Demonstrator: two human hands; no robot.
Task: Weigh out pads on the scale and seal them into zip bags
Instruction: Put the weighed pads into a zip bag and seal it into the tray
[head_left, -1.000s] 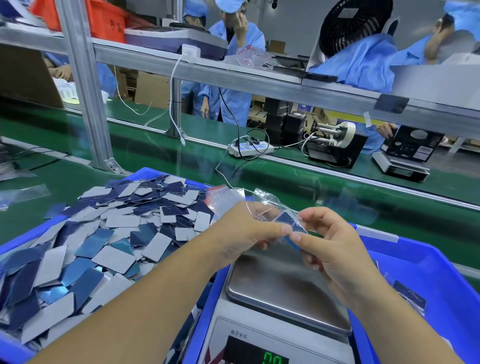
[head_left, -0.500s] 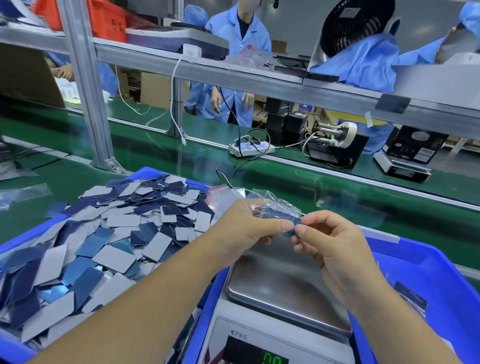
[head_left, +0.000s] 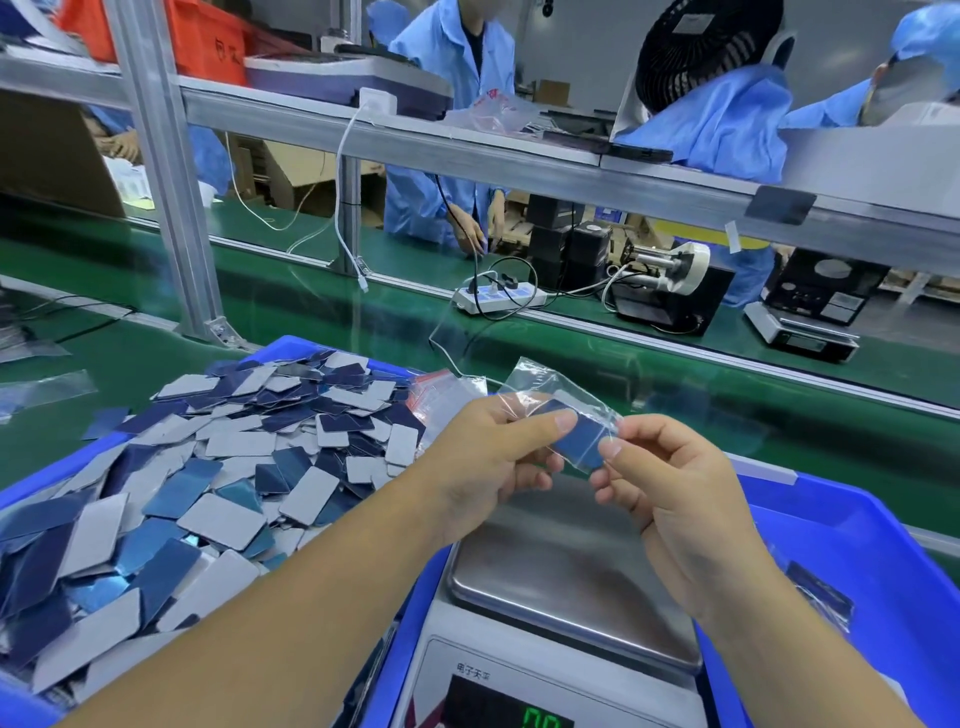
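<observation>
zip bag (head_left: 558, 400) long axis upper-left to lower-right | left hand (head_left: 488, 457), right hand (head_left: 670, 493) fingers pinch it | above scale (head_left: 566, 587)

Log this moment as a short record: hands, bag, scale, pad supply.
left hand: pinches the zip bag at its left side
right hand: pinches the bag's right edge
zip bag: clear, held above the scale, blue pads inside
scale: platter bare, green zeros on display
pad supply: loose blue and grey pads heaped in the left blue bin
</observation>
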